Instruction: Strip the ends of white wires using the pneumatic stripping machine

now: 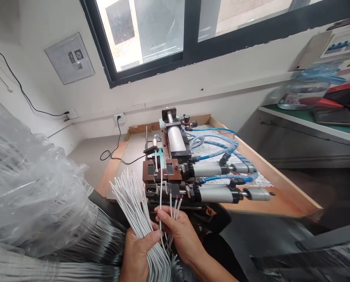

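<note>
A thick bundle of thin white cables (136,213) fans upward from my left hand (138,250), which is wrapped round it with the thumb across the front. My right hand (180,231) pinches one white cable (161,192) between thumb and forefinger. The upper end of that cable reaches between the brown jaw blocks (162,170) of a pneumatic machine (175,141). A few other cables (175,205) stand up from behind my right fingers, some with reddish tips. The lower parts of the cables hang between my hands and are partly hidden.
Silver air cylinders (216,192) and blue hoses (222,149) extend right of the jaws, within a wooden-edged bench (283,188). Plastic-wrapped cable bundles (39,188) crowd the left. A black power cord (117,147) runs to a wall socket. On the right is a green-topped table (304,121).
</note>
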Tool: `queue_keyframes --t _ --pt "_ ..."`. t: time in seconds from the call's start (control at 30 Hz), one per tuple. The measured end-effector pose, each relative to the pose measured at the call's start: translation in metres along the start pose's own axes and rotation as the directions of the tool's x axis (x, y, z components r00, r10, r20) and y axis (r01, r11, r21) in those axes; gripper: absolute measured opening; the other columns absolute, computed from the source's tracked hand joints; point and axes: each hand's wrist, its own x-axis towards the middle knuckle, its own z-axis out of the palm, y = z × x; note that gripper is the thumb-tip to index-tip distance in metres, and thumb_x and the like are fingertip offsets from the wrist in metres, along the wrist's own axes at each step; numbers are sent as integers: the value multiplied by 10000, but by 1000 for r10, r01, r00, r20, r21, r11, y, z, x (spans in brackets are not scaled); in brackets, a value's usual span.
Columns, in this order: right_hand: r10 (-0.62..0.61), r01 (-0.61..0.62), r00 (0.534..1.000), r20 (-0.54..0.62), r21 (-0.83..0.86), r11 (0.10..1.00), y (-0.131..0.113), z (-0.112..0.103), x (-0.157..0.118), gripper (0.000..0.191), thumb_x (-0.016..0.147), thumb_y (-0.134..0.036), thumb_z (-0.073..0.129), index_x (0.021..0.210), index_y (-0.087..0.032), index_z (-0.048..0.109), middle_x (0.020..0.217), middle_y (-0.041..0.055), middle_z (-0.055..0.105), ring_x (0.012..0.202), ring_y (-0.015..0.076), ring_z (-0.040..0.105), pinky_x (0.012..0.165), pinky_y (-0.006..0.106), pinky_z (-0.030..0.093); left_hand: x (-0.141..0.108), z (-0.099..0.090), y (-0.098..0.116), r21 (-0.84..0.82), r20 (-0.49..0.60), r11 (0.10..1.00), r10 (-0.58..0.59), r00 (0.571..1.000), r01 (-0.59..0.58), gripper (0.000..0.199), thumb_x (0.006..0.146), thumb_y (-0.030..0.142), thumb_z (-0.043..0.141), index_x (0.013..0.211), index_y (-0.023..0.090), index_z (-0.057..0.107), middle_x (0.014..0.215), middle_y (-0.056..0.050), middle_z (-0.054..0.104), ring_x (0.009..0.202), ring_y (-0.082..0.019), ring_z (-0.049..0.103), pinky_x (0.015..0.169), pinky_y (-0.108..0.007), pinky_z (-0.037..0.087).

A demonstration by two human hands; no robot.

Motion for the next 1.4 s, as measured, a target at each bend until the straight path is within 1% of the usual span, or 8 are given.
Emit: queue_keyframes --t 0.17,0.47,0.7,0.9,1.07,1.13,1.23,1.4 --pt "3 -2 1000 13 -62 998 9 -9 -6 261 614 -380 682 686 -129 679 492 -17 541 416 71 378 425 201 250 1 -5 3 -51 -81 997 -56 995 52 92 566 150 687 642 141 635 605 -26 649 607 -171 593 620 -290 451" --pt "67 -68 998 -6 -11 998 -1 -2 -5 259 584 -371 695 622 -120 651 464 -25 504 411 69 403 417 187 257 2 -2 1 -139 -167 987 -105 980 82 149 561 151 699 685 141 617 576 -22 653 577 -182 605 643 -352 472" --pt "55 -29 981 184 -143 989 4 -2 -8 234 594 -354 685 635 -124 665 469 -38 452 430 61 276 404 197 185 -2 4 11 -71 -24 996 56 998 -58 81 579 145 675 657 136 653 622 -20 661 643 -193 603 678 -311 445" --pt "-121 127 992 45 -161 979 4 0 -9 235 649 -375 637 557 -158 634 488 -27 487 478 97 380 492 229 313 -1 8 13 -76 -81 995 53 995 -59 143 515 161 706 649 131 668 649 -36 684 655 -224 616 694 -332 449" --pt "-212 220 975 61 -239 946 8 -2 -6 158 595 -313 696 623 -160 666 631 15 581 626 160 500 608 264 378 -2 10 14 -85 -36 995 42 998 -45 143 535 156 695 676 139 680 683 -46 693 714 -239 618 713 -341 447" --pt "-207 214 977 53 -215 953 10 -3 -6 170 598 -320 696 603 -154 657 614 16 582 614 161 505 603 267 381 -2 9 15 -95 -35 995 31 999 -34 171 528 153 698 697 138 682 699 -55 699 715 -241 621 704 -342 454" --pt "-132 128 991 -35 -92 987 11 -3 -4 223 622 -365 671 666 -147 658 565 11 582 554 145 495 554 260 374 0 6 14 -80 -145 996 -39 989 27 148 511 162 713 646 131 659 613 -49 690 611 -218 626 635 -339 477" --pt "-76 79 985 -154 12 997 5 -2 2 251 589 -350 700 668 -118 648 501 -15 535 429 70 364 427 207 249 6 0 13 -124 -268 991 -78 960 46 214 479 152 731 658 133 615 580 -33 675 588 -226 642 613 -352 496"
